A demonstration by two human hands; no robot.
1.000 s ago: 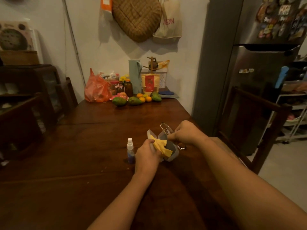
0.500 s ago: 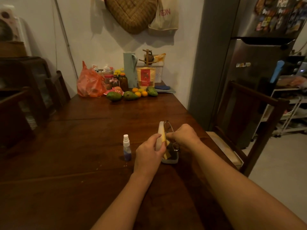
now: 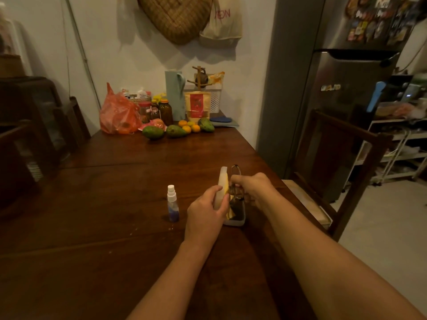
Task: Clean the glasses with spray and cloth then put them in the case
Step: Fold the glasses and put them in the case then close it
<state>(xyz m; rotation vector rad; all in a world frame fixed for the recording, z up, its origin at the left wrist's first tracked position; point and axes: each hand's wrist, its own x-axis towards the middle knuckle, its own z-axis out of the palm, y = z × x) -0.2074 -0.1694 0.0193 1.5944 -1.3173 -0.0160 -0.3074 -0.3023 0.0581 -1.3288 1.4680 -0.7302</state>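
Our left hand (image 3: 209, 210) is wrapped around the pale lid (image 3: 222, 185) of the case (image 3: 236, 218), thumb on the near side, holding the lid upright over the tray. A yellow cloth (image 3: 227, 195) is pressed between that lid and the dark inside of the case, with one corner showing low by the tray's edge. Our right hand (image 3: 253, 189) is closed in a pinch on the glasses (image 3: 236, 174), whose thin frame stands up above the knuckles while the lower part goes down into the case; how far in they sit we cannot tell, since the fingers and the dim light hide it. The two hands are nearly touching across the case.

The case rests on the dark wooden table (image 3: 115, 239), close to its right edge. Just left of our left hand stands the spray (image 3: 172, 204), upright, white cap on a blue body, touching neither hand.

Well apart, at the table's far end by the wall, lie green and orange fruit (image 3: 175, 130), some brown bottles (image 3: 165, 112) and an orange bag (image 3: 117, 114). To the right of the table stand a wooden chair (image 3: 342, 153) and, behind it, a grey fridge (image 3: 335, 88).
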